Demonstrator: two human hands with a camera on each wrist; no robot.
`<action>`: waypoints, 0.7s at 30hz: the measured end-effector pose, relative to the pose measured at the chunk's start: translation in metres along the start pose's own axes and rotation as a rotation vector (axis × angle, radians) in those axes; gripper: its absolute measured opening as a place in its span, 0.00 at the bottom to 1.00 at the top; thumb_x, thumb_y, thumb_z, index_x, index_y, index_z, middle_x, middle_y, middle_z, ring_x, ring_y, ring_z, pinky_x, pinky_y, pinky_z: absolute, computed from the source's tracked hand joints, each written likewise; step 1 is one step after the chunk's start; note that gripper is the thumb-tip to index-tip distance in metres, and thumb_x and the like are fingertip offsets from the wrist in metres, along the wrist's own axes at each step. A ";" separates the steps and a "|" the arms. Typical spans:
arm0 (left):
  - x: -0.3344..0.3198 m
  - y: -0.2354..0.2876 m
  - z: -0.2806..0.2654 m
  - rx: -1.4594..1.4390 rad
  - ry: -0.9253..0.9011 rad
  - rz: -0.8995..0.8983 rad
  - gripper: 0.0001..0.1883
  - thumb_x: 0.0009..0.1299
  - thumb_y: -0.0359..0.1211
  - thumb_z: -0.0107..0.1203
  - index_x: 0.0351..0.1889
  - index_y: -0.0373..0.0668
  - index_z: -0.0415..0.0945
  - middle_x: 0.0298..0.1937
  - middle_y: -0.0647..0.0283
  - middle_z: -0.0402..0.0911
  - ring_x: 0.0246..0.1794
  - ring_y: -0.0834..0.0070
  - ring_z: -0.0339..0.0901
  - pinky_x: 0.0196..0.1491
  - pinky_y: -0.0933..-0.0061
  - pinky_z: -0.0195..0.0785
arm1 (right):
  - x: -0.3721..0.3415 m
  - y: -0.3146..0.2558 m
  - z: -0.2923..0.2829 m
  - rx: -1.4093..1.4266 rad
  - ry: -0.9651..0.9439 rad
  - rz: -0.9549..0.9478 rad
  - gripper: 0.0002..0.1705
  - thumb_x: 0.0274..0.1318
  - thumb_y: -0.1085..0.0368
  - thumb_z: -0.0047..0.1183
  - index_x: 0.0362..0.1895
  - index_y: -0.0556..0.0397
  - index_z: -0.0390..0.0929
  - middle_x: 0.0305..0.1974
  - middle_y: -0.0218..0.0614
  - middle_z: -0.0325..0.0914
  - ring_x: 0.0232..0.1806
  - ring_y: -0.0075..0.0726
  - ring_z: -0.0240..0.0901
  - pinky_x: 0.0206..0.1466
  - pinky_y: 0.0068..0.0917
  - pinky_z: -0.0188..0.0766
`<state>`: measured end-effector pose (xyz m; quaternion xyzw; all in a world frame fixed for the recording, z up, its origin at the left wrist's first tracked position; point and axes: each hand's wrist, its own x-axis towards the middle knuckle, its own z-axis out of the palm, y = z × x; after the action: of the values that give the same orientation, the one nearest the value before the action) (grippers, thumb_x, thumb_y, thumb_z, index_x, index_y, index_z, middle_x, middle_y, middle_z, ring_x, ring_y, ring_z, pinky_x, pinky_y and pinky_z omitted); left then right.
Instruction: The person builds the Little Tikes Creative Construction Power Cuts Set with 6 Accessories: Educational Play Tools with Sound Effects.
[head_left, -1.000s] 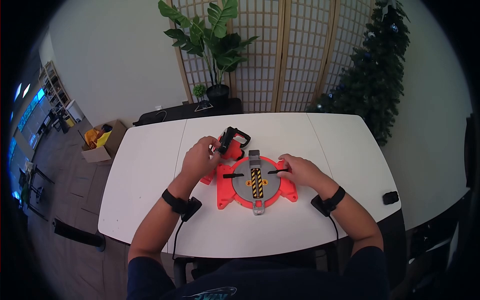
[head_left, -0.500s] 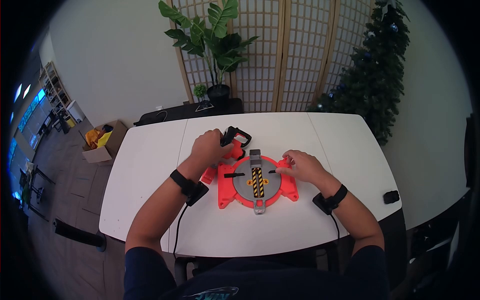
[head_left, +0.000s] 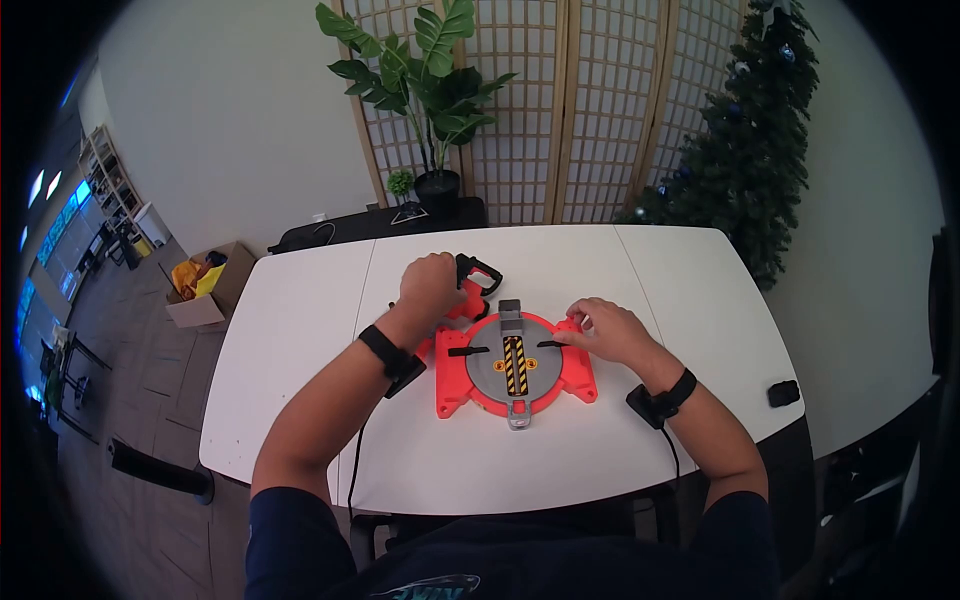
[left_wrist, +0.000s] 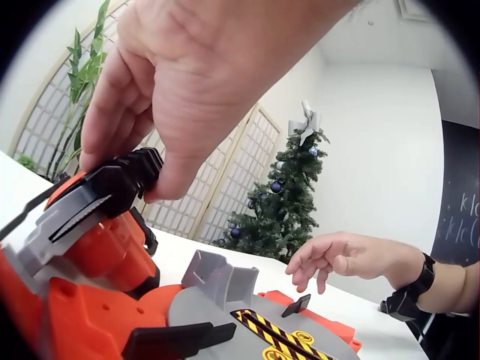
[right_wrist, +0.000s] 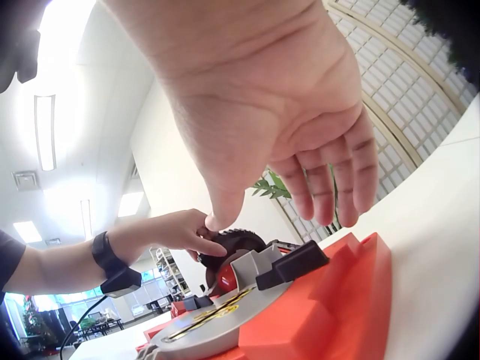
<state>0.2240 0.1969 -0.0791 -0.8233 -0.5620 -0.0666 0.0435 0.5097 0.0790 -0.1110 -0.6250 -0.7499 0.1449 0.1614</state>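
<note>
On the white table (head_left: 300, 430), the red base (head_left: 453, 380) lies flat, its grey disc (head_left: 484, 380) and two black levers (head_left: 465, 351) already in place. The right hand (head_left: 612, 332), fingers relaxed, holds nothing at its right side. Off its far left corner, the left hand (head_left: 430, 287) pinches the black part of the saw (head_left: 473, 301), seemingly not yet joined to the base.

Red saw (head_left: 472, 299) partly hidden by left hand (head_left: 430, 285), shirt print (head_left: 432, 587) cut off below
</note>
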 end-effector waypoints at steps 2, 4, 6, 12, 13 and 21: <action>0.000 0.001 0.001 0.004 0.030 0.001 0.20 0.54 0.42 0.68 0.36 0.36 0.80 0.34 0.49 0.85 0.37 0.55 0.86 0.44 0.61 0.80 | 0.000 0.000 0.000 -0.003 0.003 -0.005 0.37 0.52 0.33 0.63 0.49 0.53 0.81 0.44 0.39 0.83 0.48 0.39 0.81 0.49 0.34 0.78; -0.002 0.000 -0.001 -0.006 0.038 -0.012 0.20 0.54 0.42 0.68 0.37 0.36 0.80 0.34 0.49 0.85 0.37 0.54 0.86 0.44 0.61 0.80 | -0.001 0.000 0.000 -0.005 0.017 0.002 0.36 0.53 0.33 0.63 0.48 0.53 0.81 0.44 0.39 0.83 0.48 0.39 0.81 0.49 0.34 0.78; -0.003 -0.002 -0.003 -0.014 0.046 -0.024 0.20 0.54 0.42 0.67 0.37 0.36 0.79 0.34 0.48 0.85 0.37 0.54 0.85 0.44 0.61 0.80 | 0.000 0.001 0.000 0.000 0.021 0.001 0.35 0.53 0.34 0.64 0.47 0.53 0.81 0.44 0.39 0.83 0.48 0.39 0.81 0.48 0.34 0.78; -0.008 -0.005 -0.013 -0.015 0.091 -0.039 0.21 0.53 0.42 0.67 0.37 0.35 0.79 0.34 0.47 0.84 0.37 0.53 0.85 0.44 0.60 0.80 | -0.001 0.000 -0.003 0.026 0.041 -0.003 0.34 0.53 0.35 0.65 0.47 0.52 0.82 0.44 0.39 0.83 0.47 0.39 0.81 0.48 0.34 0.78; -0.009 -0.004 -0.016 -0.030 0.102 -0.042 0.21 0.53 0.42 0.67 0.36 0.34 0.78 0.34 0.46 0.84 0.36 0.52 0.85 0.43 0.60 0.80 | -0.001 0.000 -0.004 0.033 0.044 -0.001 0.34 0.53 0.36 0.65 0.47 0.52 0.82 0.44 0.38 0.84 0.46 0.39 0.81 0.48 0.34 0.78; -0.033 0.008 -0.051 -0.136 0.223 0.011 0.18 0.56 0.39 0.66 0.34 0.36 0.76 0.32 0.49 0.82 0.30 0.52 0.83 0.38 0.58 0.78 | -0.003 -0.009 -0.014 0.265 0.114 0.000 0.30 0.63 0.41 0.58 0.52 0.55 0.77 0.41 0.38 0.84 0.42 0.38 0.82 0.45 0.33 0.77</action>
<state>0.2161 0.1562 -0.0342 -0.8150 -0.5432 -0.1955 0.0501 0.5077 0.0744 -0.0947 -0.6055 -0.7138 0.2066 0.2848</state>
